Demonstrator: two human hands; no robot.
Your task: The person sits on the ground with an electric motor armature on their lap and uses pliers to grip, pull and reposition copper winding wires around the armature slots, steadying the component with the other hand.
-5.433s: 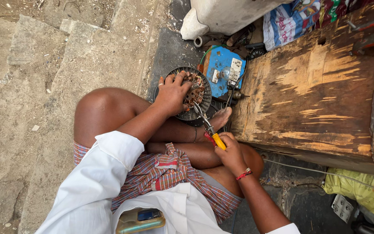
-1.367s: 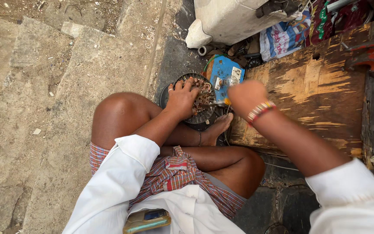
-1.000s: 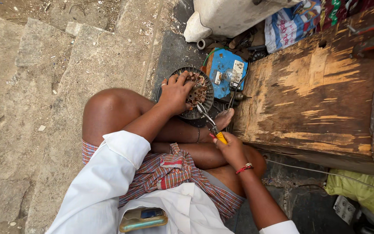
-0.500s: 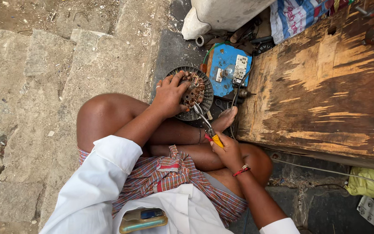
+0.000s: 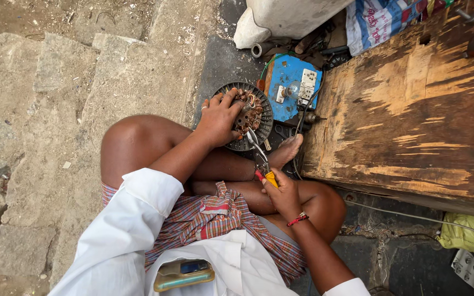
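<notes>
Left hand (image 5: 219, 118) grips motor stator (image 5: 248, 115); right hand (image 5: 282, 191) holds pliers (image 5: 260, 159).

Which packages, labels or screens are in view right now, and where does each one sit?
Printed woven sack: top right, behind the wooden bench; crumpled, blue, white and red.
Yellow-green plastic bag: lower right on the ground, crumpled.
Phone: in the white shirt's chest pocket, bottom centre; flat rectangle, pale case.
No lit screens can be made out.
</notes>
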